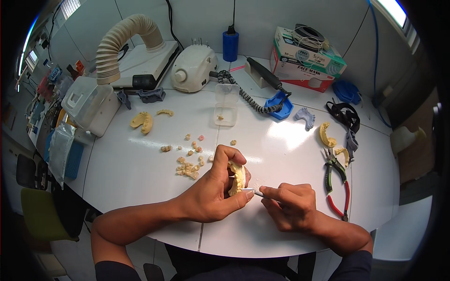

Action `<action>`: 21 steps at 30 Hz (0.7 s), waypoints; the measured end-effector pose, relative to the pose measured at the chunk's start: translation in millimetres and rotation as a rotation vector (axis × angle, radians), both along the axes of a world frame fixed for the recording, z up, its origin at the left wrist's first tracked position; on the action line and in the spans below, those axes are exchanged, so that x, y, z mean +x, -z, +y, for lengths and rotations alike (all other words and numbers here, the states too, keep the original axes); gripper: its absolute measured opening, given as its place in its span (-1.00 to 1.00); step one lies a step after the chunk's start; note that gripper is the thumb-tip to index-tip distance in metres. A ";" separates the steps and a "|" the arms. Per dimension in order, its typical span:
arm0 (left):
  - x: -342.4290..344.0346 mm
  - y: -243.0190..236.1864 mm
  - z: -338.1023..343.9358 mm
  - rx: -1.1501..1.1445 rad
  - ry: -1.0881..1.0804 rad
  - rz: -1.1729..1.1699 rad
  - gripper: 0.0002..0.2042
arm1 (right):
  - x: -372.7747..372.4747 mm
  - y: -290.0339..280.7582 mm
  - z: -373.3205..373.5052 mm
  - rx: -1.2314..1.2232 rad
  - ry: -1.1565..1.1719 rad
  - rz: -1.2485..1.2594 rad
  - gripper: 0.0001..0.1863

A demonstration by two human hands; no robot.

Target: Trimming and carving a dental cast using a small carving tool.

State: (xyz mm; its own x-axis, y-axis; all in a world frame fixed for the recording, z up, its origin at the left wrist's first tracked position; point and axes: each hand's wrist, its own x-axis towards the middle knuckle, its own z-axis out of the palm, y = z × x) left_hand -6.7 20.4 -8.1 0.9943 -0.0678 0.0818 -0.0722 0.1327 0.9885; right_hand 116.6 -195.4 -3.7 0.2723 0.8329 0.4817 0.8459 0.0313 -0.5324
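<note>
- Yellow dental model (pixel 237 180) is in the left hand (pixel 213 189), in front of the person, above the near part of the white table (pixel 262 241).
- The left fingers are closed around this model; the index finger bends over its upper end, and the thumb lies at its lower end.
- The right hand (pixel 294 206) has its fingers closed on a slim tool (pixel 257 192), whose pale tip is at the lower end of the model, beside the left thumb. If the tip touches the model, I cannot tell.
- Pale crumbs (pixel 257 183) lie on the table, just beyond the tool.
- To the left of the hands, many small tooth-shaped pieces (pixel 188 170) are scattered, some of them in a heap.
- To the right lie pliers (pixel 347 189) with red and green handles, near a curved yellow cast (pixel 326 135).
- Farther away, there is an opened clear box (pixel 227 92) and a grey cast (pixel 305 118).
- At the back stand a white control unit (pixel 194 70) and a ribbed hose (pixel 108 51).
</note>
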 end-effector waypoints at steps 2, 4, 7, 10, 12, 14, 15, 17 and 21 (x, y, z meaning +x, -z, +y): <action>-0.2 -0.7 0.5 0.023 0.004 0.003 -0.48 | 0.0 -1.3 0.1 -0.015 0.002 0.013 -0.65; -0.5 -0.3 0.4 0.019 0.003 0.005 -0.48 | 0.0 -2.3 -0.2 -0.018 0.003 0.008 -0.64; -0.5 -1.8 -0.3 0.010 0.003 0.015 -0.48 | -0.4 -1.0 -1.2 -0.017 0.011 0.001 -0.63; -0.8 -4.6 0.4 -0.001 0.017 0.047 -0.48 | -0.4 0.2 -1.4 -0.010 0.022 0.000 -0.62; -0.9 -4.8 0.6 -0.007 0.029 0.070 -0.48 | -0.5 0.3 -1.4 -0.006 0.025 0.001 -0.62; -1.0 -3.0 0.4 0.029 0.008 0.050 -0.48 | -0.6 -0.1 -1.2 -0.007 0.024 0.001 -0.61; -0.8 -1.6 0.3 0.030 0.007 0.050 -0.48 | -0.5 -0.2 -1.3 -0.006 0.024 0.001 -0.61; -0.5 0.6 0.0 0.053 -0.008 0.009 -0.51 | -0.2 -0.6 -1.4 -0.014 0.021 -0.009 -0.61; -0.9 -2.5 -0.3 0.028 -0.008 0.051 -0.50 | -0.7 0.0 -0.9 -0.010 0.024 0.006 -0.62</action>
